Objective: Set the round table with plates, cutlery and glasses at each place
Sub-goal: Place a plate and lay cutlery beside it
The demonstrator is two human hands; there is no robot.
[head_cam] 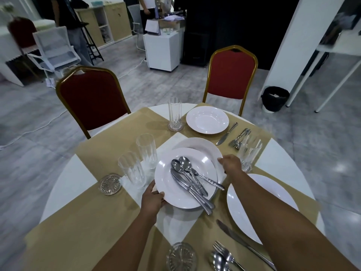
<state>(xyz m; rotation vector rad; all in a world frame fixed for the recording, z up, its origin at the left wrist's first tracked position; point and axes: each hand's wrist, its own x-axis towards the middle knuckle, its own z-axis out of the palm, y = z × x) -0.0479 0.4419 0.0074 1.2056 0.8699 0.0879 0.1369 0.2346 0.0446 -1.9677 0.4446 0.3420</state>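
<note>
A round white surface [72, 178] is laid with tan placemats [109, 145] of matt, cloth-like finish. It is flanked on the far side by two chairs [93, 98] upholstered in red and framed in gold metal. Beyond them a grey mottled floor [166, 83] is seen, with a white cabinet [162, 51] and a black bin [275, 98]; the background is blurred.

At the middle of the surface a stack of glossy white plates [201, 145] is held. The near left rim of the top plate [168, 177] is gripped by the left hand [153, 199], thumb over the edge. The right rim of the stack is gripped by the right hand [231, 164], fingers curled over it. In the top plate a loose heap of steel cutlery [192, 182] is carried, spoons and knives among them.

At the far place a shallow round plate [207, 119] is set, a tall ribbed glass [175, 114] just left of it and a knife [226, 133], fork and spoon to its right. Two more ribbed glasses [146, 151] are stood left of the stack and one [249, 151] behind the right hand. At the near place a plate [235, 206] is partly covered by the right arm.
</note>
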